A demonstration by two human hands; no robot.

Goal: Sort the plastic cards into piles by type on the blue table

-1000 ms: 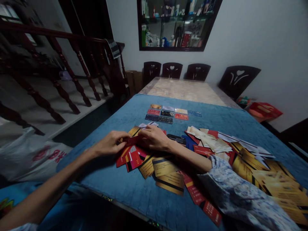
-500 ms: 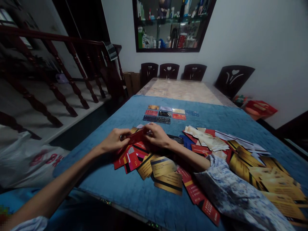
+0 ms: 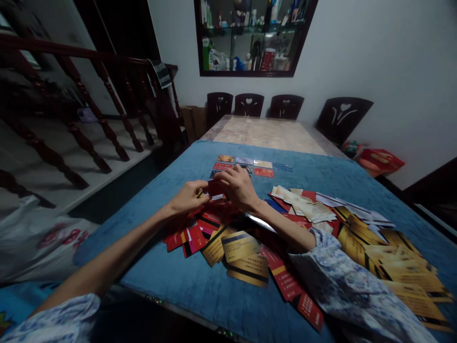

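Note:
Between my two hands, above the blue cloth [image 3: 143, 259], is a dark red card [image 3: 215, 187]. My left hand [image 3: 191, 195] pinches its left end, with a yellowish edge showing at the fingertips. My right hand [image 3: 238, 187] curls over the right end, its fingers closed on the card. Below them lies a loose spread of red cards [image 3: 175, 240] and gold cards [image 3: 246, 270] with black stripes. Just beyond my right hand, rows of laid-out cards [image 3: 263, 172] lie flat, partly hidden by the hand.
To the right are cream cards [image 3: 314, 209], a heap of gold cards [image 3: 403, 267] and a trail of red cards [image 3: 310, 309]. The bare tabletop [image 3: 271, 131] extends behind the cloth toward dark chairs [image 3: 250, 104]. A white plastic bag [image 3: 43, 243] sits at left, below the railing [image 3: 82, 107].
Both hands have moved forward and slightly right with the red card, toward the laid-out rows. My right hand now covers part of the nearest row. The view has shifted a little.

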